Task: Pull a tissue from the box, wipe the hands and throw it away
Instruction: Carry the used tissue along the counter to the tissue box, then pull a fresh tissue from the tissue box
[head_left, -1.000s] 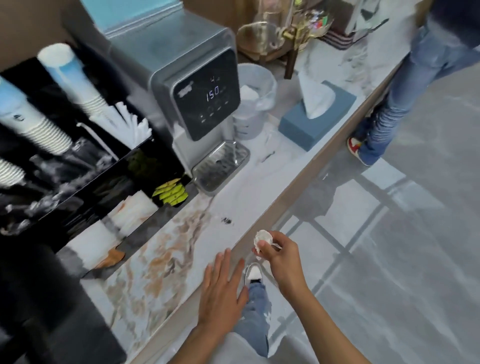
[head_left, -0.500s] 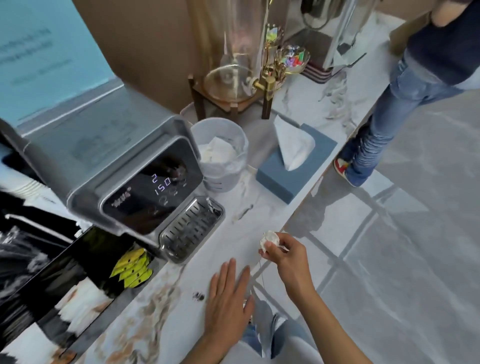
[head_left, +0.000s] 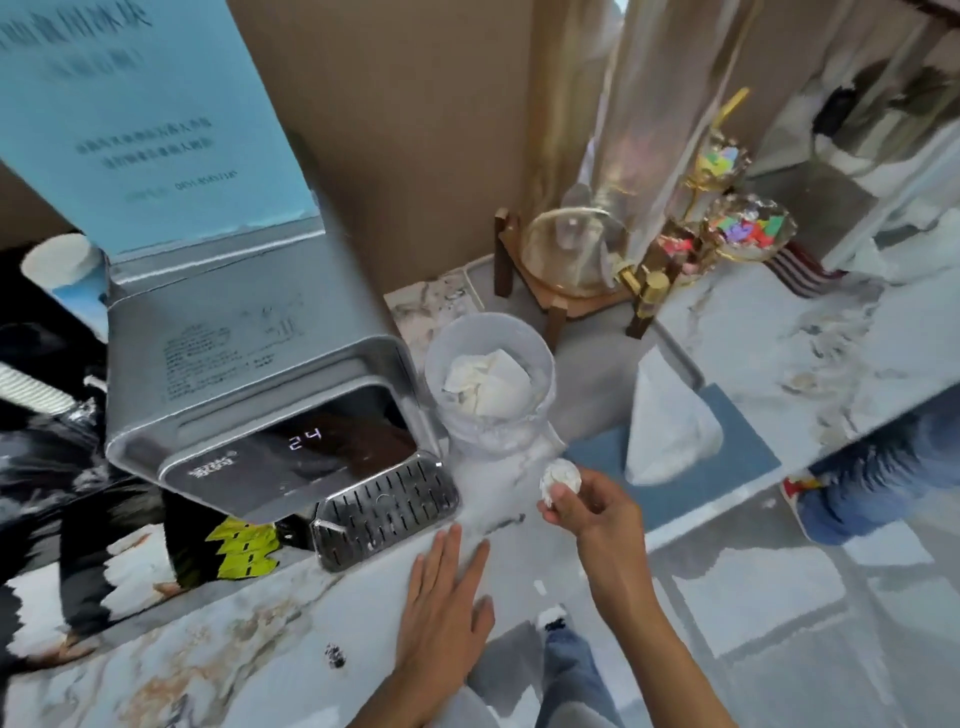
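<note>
A person looked down at a marble surface (head_left: 810, 332) from above. The right hand (head_left: 592, 512) was raised over the surface's front edge, its fingers (head_left: 558, 506) pinching a small, tightly balled white tissue (head_left: 560, 479). The tissue sat at the fingertips, just in front of a translucent bin (head_left: 488, 384), which already held crumpled white tissues. The tissue was near the bin's base but not over its opening.

The left hand (head_left: 447, 618) lay flat on the surface, palm down, with its fingers straight, lightly spread and holding nothing.

Right of the bin was a blue tissue box (head_left: 727, 447) with a white sheet standing up from its slot. Left of the bin stood a silver dispenser (head_left: 249, 374) with a dark screen and a slotted metal drip tray (head_left: 387, 512) beneath it. Behind the bin, a glass jar (head_left: 576, 249) rested on a wooden stand. A second person's leg (head_left: 878, 467) in blue jeans was visible at the right edge, on the grey floor. The picture was somewhat blurred.
</note>
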